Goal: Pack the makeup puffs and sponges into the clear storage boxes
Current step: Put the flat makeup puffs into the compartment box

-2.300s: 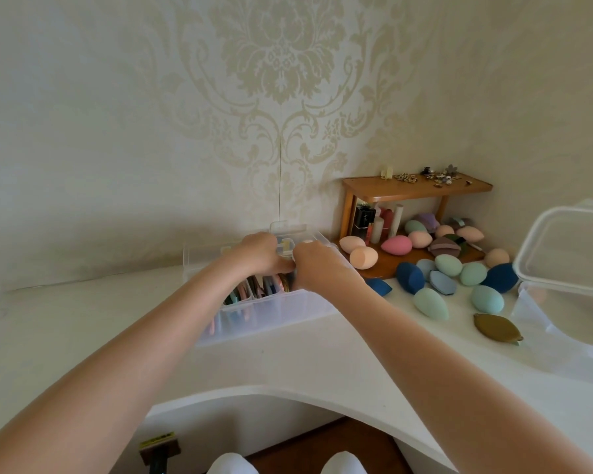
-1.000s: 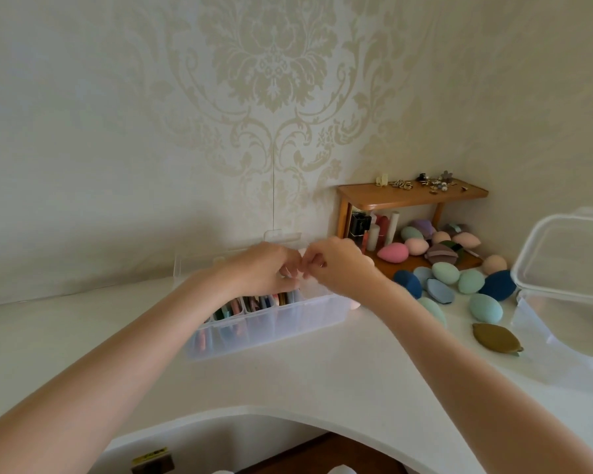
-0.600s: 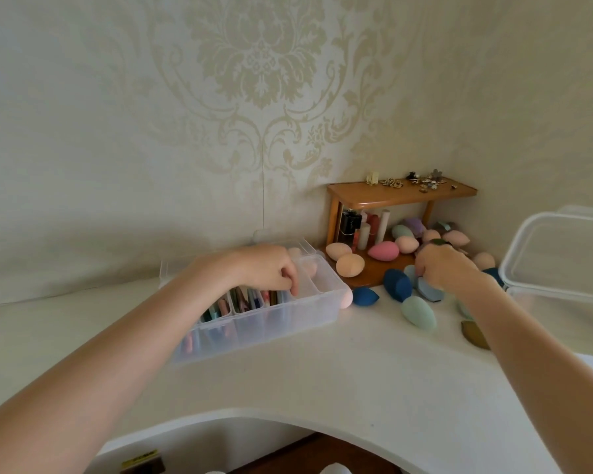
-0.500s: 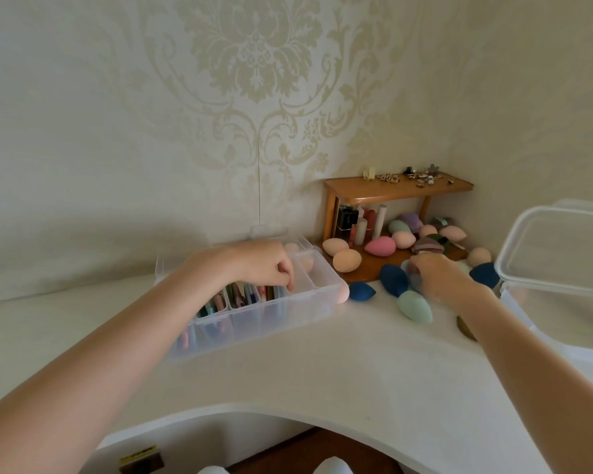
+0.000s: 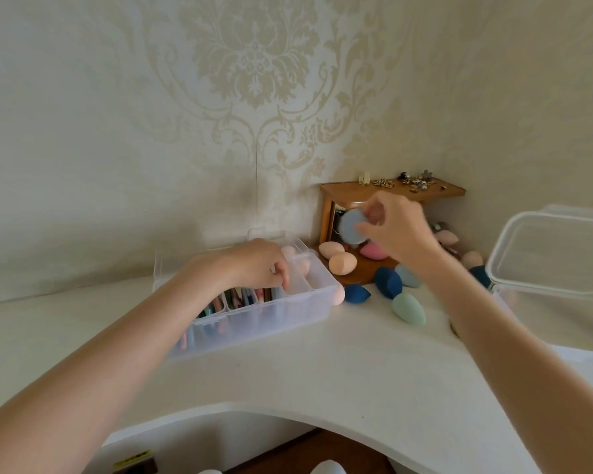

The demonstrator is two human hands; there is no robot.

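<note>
Before you stands a small wooden shelf [image 5: 391, 191] on the white counter [image 5: 322, 371], with trinkets [image 5: 408, 181] scattered on top against patterned wallpaper [image 5: 254, 80].

White curved table [image 5: 322, 378]: divided clear box [image 5: 254, 319], small wooden shelf [image 5: 356, 271], loose egg-shaped sponges [image 5: 408, 308] between them, larger open clear box [image 5: 514, 302] at right.

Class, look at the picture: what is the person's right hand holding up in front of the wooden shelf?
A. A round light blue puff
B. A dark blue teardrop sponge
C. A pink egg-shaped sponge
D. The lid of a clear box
A: the right hand pinches a round light blue puff in the air in front of the wooden shelf, while the dark blue sponges and the pink one lie below.
</note>
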